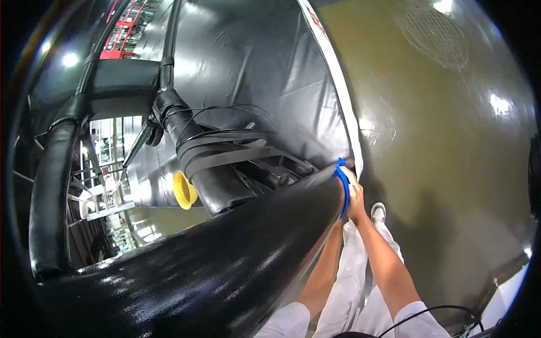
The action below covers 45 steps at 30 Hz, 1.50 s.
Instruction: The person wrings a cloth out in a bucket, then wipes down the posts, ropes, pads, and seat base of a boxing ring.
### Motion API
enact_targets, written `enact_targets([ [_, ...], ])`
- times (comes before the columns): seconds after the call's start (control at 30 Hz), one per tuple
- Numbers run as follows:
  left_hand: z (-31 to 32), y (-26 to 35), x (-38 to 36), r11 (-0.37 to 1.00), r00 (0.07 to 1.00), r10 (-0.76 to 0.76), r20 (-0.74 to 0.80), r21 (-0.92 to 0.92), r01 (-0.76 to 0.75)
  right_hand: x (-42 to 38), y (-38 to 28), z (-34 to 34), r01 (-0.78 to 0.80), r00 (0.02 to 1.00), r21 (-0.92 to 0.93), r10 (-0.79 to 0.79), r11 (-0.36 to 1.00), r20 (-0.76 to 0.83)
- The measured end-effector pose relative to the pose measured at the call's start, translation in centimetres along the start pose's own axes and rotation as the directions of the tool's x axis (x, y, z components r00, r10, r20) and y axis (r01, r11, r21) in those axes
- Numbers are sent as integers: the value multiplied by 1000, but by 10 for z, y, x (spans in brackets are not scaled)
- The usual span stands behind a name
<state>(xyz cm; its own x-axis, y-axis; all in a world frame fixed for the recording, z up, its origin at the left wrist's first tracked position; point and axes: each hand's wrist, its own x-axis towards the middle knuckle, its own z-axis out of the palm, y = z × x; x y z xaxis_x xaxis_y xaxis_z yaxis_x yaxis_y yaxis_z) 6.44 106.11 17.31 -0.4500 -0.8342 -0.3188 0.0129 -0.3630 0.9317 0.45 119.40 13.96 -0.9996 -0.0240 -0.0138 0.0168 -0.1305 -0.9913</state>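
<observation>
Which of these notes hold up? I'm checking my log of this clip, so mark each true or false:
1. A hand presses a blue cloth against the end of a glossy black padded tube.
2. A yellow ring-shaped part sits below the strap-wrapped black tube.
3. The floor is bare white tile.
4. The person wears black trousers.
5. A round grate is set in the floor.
1. True: the right hand holds the blue cloth at the end of the black padded tube.
2. True: the yellow ring sits beside the lower end of the strap-wrapped tube.
3. False: the floor is glossy olive-brown.
4. False: the trousers are white.
5. True: a round grate lies at the top right.
</observation>
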Motion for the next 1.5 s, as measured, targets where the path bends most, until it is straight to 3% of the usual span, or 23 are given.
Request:
enact_targets([
  [0.13,4,8,9,996,994,-88,58,8,88,-20,60,3,-142,988,74,146,987,-50],
  [0.37,20,48,-43,959,935,-283,212,28,283,-40,-91,18,42,998,-130,-34,991,59],
  [0.43,29,119,-69,951,954,-265,142,-123,283,-51,-135,23,139,989,-205,-123,969,87],
  [0.5,24,173,-86,973,967,-54,248,-205,107,-33,-194,23,240,969,-267,-214,933,122],
  [0.57,30,229,-116,995,955,84,286,-84,-63,-28,-264,28,379,923,-259,-342,888,178],
  [0.6,27,246,-127,993,952,92,291,-103,-65,-23,-293,32,457,886,-224,-419,861,196],
  [0.63,22,258,-137,962,881,254,400,-198,-187,-19,-329,37,477,876,-195,-444,857,190],
  [0.67,24,268,-142,907,777,411,478,-304,-292,-12,-357,36,529,839,-117,-497,841,222],
  [0.73,26,272,-138,710,650,704,286,-312,-631,2,-398,39,639,750,-68,-601,766,276],
  [0.77,9,268,-116,477,426,854,297,-125,-870,10,-416,40,719,665,-18,-680,695,310],
  [0.8,-1,264,-96,159,168,918,359,56,-986,22,-433,44,793,564,38,-756,608,332],
  [0.87,24,279,-109,200,207,926,315,55,-978,37,-464,48,846,451,107,-809,522,376],
  [0.93,53,289,-122,265,262,922,287,29,-964,56,-489,51,932,205,183,-873,312,442],
  [1.03,97,313,-137,349,334,905,262,-10,-937,77,-546,56,960,-74,278,-930,31,359],
  [1.13,137,343,-159,430,407,881,242,-48,-902,99,-565,64,806,-295,582,-924,-103,245],
  [1.2,159,355,-183,492,465,854,232,-74,-867,109,-572,70,731,-269,672,-955,-120,122],
  [1.27,177,363,-209,550,521,825,218,-96,-830,119,-577,64,521,-188,852,-965,61,184],
  [1.33,197,367,-237,603,577,793,195,-118,-789,137,-583,58,202,-76,953,-967,225,244],
  [1.37,212,371,-248,625,600,778,183,-132,-770,143,-567,69,369,-28,925,-994,91,109],
  [1.4,230,376,-255,641,619,767,171,-149,-753,153,-552,61,271,82,859,-900,434,428],
  [1.43,255,391,-250,769,756,637,151,-190,-610,168,-556,56,148,143,679,-695,719,704],
  [1.47,263,396,-220,611,614,740,274,110,-784,180,-557,58,25,171,576,-571,817,803],
  [1.5,267,390,-208,484,572,764,300,319,-815,189,-549,56,-228,177,481,-450,846,875],
])
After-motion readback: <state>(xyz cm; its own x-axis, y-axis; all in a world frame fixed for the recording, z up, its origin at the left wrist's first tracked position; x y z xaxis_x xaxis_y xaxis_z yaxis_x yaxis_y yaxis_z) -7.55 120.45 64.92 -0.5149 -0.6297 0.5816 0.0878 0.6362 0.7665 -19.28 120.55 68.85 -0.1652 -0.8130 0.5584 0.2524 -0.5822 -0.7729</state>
